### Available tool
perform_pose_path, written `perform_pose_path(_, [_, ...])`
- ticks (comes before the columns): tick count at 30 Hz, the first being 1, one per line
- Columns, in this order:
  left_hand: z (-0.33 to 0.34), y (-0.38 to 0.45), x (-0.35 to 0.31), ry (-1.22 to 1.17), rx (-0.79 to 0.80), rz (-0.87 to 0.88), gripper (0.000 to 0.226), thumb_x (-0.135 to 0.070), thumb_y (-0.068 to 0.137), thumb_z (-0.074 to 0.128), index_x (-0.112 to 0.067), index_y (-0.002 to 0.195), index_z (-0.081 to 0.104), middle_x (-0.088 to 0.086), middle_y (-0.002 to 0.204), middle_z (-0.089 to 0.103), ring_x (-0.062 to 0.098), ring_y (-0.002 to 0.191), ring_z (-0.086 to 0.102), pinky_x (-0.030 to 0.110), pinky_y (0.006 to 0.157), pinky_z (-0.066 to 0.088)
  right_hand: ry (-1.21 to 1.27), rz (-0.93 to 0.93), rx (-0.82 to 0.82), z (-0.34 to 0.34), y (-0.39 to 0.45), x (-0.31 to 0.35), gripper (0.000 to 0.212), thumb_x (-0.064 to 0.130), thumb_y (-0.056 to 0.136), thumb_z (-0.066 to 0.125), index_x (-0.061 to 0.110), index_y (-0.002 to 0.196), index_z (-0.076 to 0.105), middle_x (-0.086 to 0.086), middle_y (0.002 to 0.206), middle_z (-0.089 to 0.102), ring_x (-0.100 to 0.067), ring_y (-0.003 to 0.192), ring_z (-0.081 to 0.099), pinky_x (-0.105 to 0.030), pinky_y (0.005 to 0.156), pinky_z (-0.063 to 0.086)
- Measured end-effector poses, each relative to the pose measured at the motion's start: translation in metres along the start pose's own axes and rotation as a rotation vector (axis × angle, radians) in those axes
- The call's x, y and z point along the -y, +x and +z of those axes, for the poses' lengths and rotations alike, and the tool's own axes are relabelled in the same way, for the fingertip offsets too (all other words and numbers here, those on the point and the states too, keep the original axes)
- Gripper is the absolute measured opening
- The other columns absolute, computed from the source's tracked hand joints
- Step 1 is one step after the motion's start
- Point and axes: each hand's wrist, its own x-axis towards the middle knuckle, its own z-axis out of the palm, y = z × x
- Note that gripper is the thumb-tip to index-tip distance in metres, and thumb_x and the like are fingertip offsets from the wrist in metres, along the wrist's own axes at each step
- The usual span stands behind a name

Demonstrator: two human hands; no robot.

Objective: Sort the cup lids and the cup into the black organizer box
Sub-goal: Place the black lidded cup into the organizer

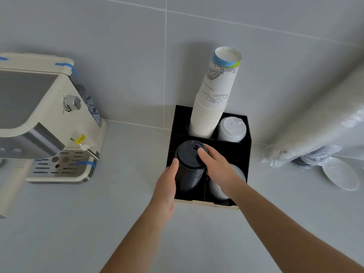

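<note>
Item 1: tall stack of black plastic cup lids (189,166), front-left compartment of black organizer box (248,138) (4 compartments); my left hand (167,186) and right hand (218,166) clasp it.

black lids (189,166): matt plastic | cups (212,107): printed paper | organizer box (246,152): matt black | counter (118,213): smooth grey

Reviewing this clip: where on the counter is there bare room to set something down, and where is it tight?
Bare counter lies between the coffee machine and the black organizer box, and in front of the box around both forearms. Right of the box it narrows toward the plastic bag and white saucer. The box itself is crowded: every compartment holds a stack, with both hands on the black lids.
</note>
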Motion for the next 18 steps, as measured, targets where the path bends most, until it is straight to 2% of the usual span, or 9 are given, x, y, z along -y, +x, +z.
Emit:
perform_pose_path(2, [-0.003,0.0,0.002,-0.008,-0.008,-0.026,0.049,-0.047,0.098,0.043,-0.023,0.141,0.046,-0.011,0.123,0.059,0.005,0.115,0.048,0.026,0.098,0.03,0.008,-0.007,-0.013,-0.005,0.002,0.004,0.036,0.04,0.099,0.054,0.04,0.135,0.052,0.023,0.11,0.064,0.01,0.099,0.057,-0.024,0.091,0.041])
perform_pose_path(3, [-0.004,-0.001,0.003,-0.007,-0.009,-0.052,0.056,-0.049,0.098,0.043,-0.02,0.145,0.042,-0.005,0.139,0.053,0.009,0.13,0.043,0.028,0.103,0.029,0.001,-0.008,-0.015,-0.006,0.004,0.005,0.043,0.039,0.099,0.055,0.036,0.141,0.05,0.02,0.113,0.064,0.009,0.099,0.057,-0.022,0.087,0.042])
perform_pose_path(5, [-0.004,0.0,0.004,0.003,-0.009,-0.081,0.061,-0.051,0.097,0.042,-0.018,0.149,0.037,-0.001,0.152,0.042,0.015,0.143,0.033,0.031,0.111,0.026,-0.024,-0.005,-0.005,-0.008,0.007,0.008,0.048,0.037,0.098,0.057,0.032,0.144,0.048,0.014,0.121,0.065,0.007,0.103,0.058,-0.02,0.081,0.044])
perform_pose_path(8, [-0.001,0.002,0.002,-0.006,0.002,-0.115,0.065,-0.056,0.096,0.041,-0.019,0.149,0.036,-0.002,0.154,0.039,0.016,0.145,0.031,0.032,0.115,0.024,-0.054,-0.022,-0.005,-0.008,0.011,0.011,0.049,0.035,0.095,0.06,0.031,0.143,0.051,0.012,0.121,0.067,-0.002,0.106,0.063,-0.024,0.091,0.046])
perform_pose_path(11, [0.001,0.007,0.004,-0.054,-0.024,-0.145,0.067,-0.062,0.092,0.041,-0.024,0.147,0.04,-0.004,0.154,0.041,0.016,0.144,0.032,0.034,0.117,0.024,-0.1,-0.045,0.002,-0.008,0.013,0.014,0.038,0.03,0.094,0.062,0.034,0.132,0.059,0.014,0.108,0.07,-0.007,0.102,0.067,-0.022,0.087,0.05])
perform_pose_path(15, [0.002,0.017,0.006,-0.057,-0.054,-0.181,0.067,-0.067,0.09,0.039,-0.025,0.143,0.044,-0.004,0.151,0.046,0.019,0.143,0.035,0.038,0.119,0.024,-0.145,-0.032,0.036,-0.01,0.015,0.007,0.027,0.034,0.092,0.061,0.035,0.118,0.069,0.008,0.106,0.076,-0.013,0.105,0.07,-0.041,0.1,0.055])
perform_pose_path(18, [0.006,0.021,0.005,-0.055,-0.057,-0.2,0.069,-0.07,0.088,0.039,-0.027,0.141,0.046,-0.002,0.149,0.047,0.022,0.141,0.038,0.042,0.119,0.025,-0.158,-0.033,0.02,-0.015,0.015,0.006,0.024,0.034,0.091,0.061,0.038,0.113,0.07,0.01,0.103,0.077,-0.011,0.102,0.07,-0.042,0.099,0.055])
